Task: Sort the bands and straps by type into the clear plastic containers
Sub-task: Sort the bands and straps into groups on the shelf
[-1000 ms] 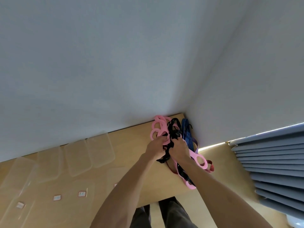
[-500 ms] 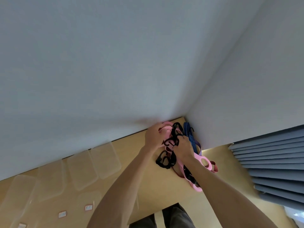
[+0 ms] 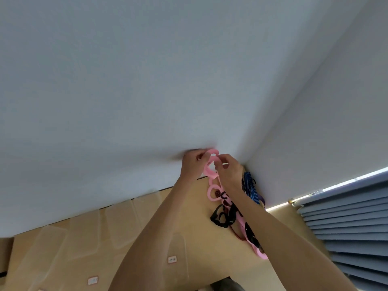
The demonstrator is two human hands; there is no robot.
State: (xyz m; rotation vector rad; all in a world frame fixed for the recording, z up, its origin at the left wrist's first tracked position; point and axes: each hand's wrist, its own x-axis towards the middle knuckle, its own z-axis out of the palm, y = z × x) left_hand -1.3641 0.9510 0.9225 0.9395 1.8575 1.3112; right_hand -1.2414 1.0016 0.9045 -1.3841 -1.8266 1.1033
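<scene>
Evidently both hands, left (image 3: 192, 164) and right (image 3: 227, 170), pinched the soft, light pink looped band (image 3: 212, 177), best held by its loops.

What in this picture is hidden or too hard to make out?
- Pink looped band: in the head view the right hand and forearm cover its middle.
- Black straps: tangled, so their number cannot be counted.
- Blue cord: the right arm hides part of it.
- Clear containers: faint and cut off at the bottom edge; their contents are unreadable.
- Left hand: its fingertips are blurred.
</scene>
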